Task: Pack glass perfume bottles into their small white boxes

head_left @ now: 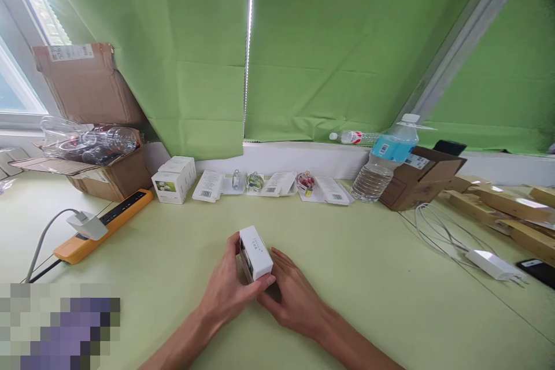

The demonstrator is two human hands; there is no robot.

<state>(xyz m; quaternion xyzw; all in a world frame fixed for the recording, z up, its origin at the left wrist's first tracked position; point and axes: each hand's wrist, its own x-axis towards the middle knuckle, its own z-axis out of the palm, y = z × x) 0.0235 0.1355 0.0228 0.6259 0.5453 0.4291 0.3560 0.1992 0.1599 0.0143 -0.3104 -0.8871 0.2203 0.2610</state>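
Between my two hands, above the table, is a small white box (256,251). Its printed top panel faces up, and a darker picture shows on its left side. My left hand (228,280) grips the box from the left, thumb across the near corner and fingers behind it. My right hand (297,298) closes around the right side and lower part of the box, its thumb below the left one. Its fingertips are partly hidden behind the box. Farther back lie opened white cartons (208,186), a clear glass-like ornament (236,180), a green one (255,181) and a red one (306,181).
Several white boxes (174,179) stand back left, near an orange power strip (125,208) and a cardboard box (130,173) of plastic bottles. At right are a large water bottle (381,165), another carton (405,185), a white charger (492,264) and a phone (537,270).
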